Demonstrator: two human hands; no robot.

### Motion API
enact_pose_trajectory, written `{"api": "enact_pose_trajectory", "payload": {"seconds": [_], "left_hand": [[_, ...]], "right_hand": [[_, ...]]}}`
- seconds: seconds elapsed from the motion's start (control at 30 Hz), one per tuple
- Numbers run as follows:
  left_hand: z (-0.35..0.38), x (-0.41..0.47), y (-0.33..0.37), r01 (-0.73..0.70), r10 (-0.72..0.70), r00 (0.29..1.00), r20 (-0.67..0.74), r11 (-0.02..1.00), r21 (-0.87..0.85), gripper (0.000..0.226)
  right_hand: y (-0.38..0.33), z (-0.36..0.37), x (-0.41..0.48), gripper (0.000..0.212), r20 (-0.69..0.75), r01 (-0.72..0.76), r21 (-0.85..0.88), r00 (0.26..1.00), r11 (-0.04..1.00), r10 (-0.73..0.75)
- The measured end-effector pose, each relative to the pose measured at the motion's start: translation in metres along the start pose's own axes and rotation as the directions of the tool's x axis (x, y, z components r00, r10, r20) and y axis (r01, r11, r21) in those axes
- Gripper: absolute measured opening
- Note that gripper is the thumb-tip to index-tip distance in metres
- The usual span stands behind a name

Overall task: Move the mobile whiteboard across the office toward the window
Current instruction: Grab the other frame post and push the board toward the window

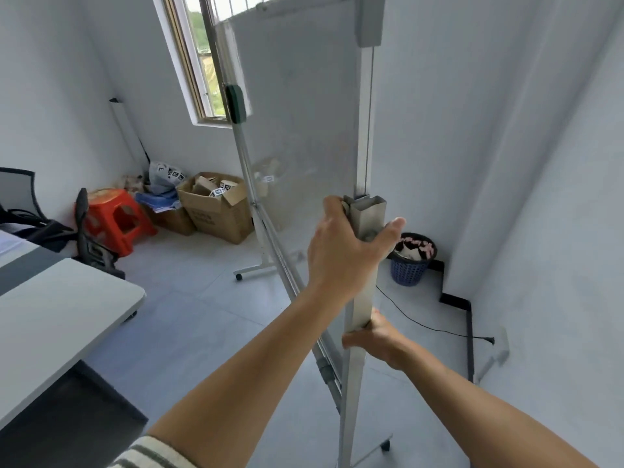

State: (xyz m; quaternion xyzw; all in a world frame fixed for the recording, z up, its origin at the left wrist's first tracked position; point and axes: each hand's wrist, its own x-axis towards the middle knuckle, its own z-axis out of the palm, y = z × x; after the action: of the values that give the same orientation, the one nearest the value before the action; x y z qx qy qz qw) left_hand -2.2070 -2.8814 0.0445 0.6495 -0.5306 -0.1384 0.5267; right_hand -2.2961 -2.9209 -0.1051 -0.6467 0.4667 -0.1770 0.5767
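Note:
The mobile whiteboard [297, 106] stands edge-on in front of me, its glossy panel facing left on a metal wheeled frame. My left hand [341, 248] grips the near upright post [366, 130] at the top of its wider lower sleeve. Lower on the same post, my right hand [374, 336] is closed around the sleeve. The window [199, 62] is in the far wall, behind and left of the board. A far caster foot [251, 270] and a near caster [385, 444] rest on the tiled floor.
A white table [60, 315] and black chair [91, 244] are at left. A red stool [118, 221], cardboard boxes [216, 207] and bags sit under the window. A blue waste basket [410, 261] and a black cable [429, 325] lie near the right wall.

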Motion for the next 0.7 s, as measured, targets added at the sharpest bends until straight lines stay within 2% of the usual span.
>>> {"api": "enact_pose_trajectory", "payload": {"seconds": [0.1, 0.2, 0.27, 0.43, 0.7], "left_hand": [[0.02, 0.04, -0.003, 0.0, 0.001, 0.998, 0.061, 1.0, -0.016, 0.061], [0.039, 0.077, -0.006, 0.003, 0.003, 0.99, 0.141, 0.999, -0.042, 0.06], [0.053, 0.103, -0.012, -0.001, 0.009, 0.987, 0.163, 0.999, -0.046, 0.06], [0.096, 0.166, -0.027, -0.029, 0.03, 0.995, 0.096, 0.999, -0.019, 0.06], [0.166, 0.268, -0.038, -0.028, 0.028, 0.999, 0.028, 0.999, -0.019, 0.057]], "right_hand": [[-0.006, -0.029, 0.037, 0.035, -0.01, -0.033, 0.036, 0.999, 0.999, 0.033], [-0.006, -0.057, 0.077, 0.064, -0.018, -0.066, 0.004, 0.998, 0.998, 0.066], [-0.008, -0.074, 0.102, 0.069, -0.013, -0.067, 0.013, 0.998, 0.998, 0.067], [-0.018, -0.117, 0.164, 0.03, 0.032, -0.039, 0.046, 0.999, 0.998, 0.038], [-0.031, -0.194, 0.271, 0.036, 0.125, 0.002, 0.029, 0.992, 1.0, -0.006]]}}
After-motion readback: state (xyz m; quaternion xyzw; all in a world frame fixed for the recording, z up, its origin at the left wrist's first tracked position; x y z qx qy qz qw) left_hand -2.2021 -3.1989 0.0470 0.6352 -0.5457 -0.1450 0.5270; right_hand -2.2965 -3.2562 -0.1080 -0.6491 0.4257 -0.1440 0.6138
